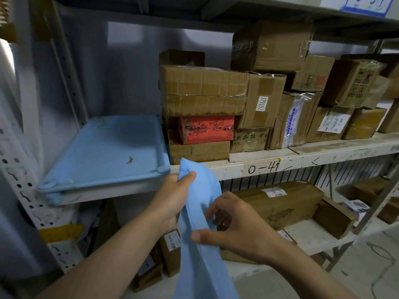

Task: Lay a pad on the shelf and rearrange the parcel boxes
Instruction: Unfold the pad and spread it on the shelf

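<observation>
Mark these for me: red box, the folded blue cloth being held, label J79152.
red box [206, 128], head view, middle of its printed front face
blue cloth [201, 212], head view, bare fabric between the two hands
J79152 label [262, 103], head view, centre of the white sticker

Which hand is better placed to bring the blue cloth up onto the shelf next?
Probably the left hand: it already grips the blue cloth's top corner, just below the shelf edge. The right hand pinches lower down.
</observation>
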